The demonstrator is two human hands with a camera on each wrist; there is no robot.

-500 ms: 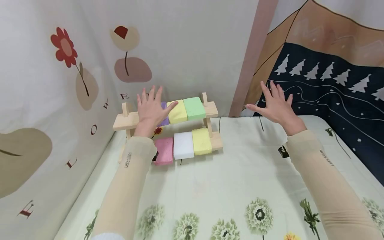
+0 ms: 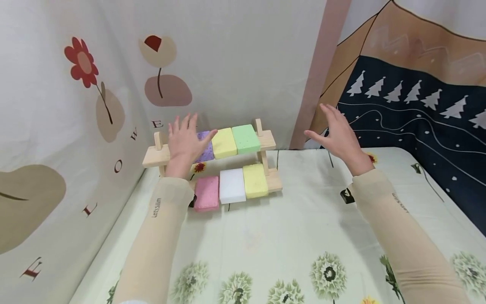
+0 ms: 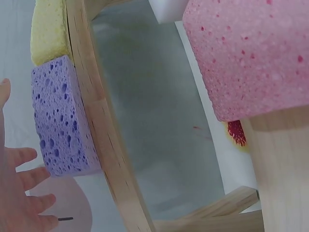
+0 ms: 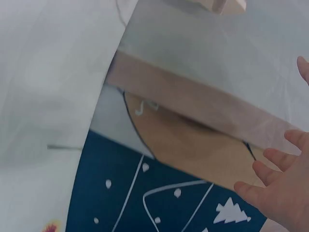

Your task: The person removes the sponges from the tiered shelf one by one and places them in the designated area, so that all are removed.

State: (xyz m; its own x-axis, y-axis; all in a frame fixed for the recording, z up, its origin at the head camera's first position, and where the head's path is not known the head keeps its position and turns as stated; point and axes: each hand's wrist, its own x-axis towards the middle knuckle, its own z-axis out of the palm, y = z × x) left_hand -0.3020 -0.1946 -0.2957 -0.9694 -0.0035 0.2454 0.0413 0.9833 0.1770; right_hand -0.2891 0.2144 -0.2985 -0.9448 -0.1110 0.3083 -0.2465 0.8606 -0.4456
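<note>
A two-tier wooden rack (image 2: 155, 155) stands by the back cloth and bears sponges. Its upper shelf carries a purple sponge (image 2: 205, 153), a yellow sponge (image 2: 224, 143) and a green sponge (image 2: 246, 139). Lower down lie a pink sponge (image 2: 207, 193), a white sponge (image 2: 232, 185) and a second yellow sponge (image 2: 255, 180). My left hand (image 2: 185, 145), fingers spread and holding nothing, overlaps the upper shelf's left part. The left wrist view has its fingertips close beside the purple sponge (image 3: 60, 116). Holding nothing, my right hand (image 2: 342, 137) hovers right of the rack, fingers extended and thumb apart.
A pale flowered cloth (image 2: 288, 228) covers the table. Behind and to the left hangs a printed curtain (image 2: 243, 63). At the right, a dark cloth panel with white trees (image 2: 402, 114) borders the table.
My left hand has shifted a little left, uncovering more of the purple sponge. My right hand has moved slightly left, its fingers now closer together. The sponges stay where they were.
</note>
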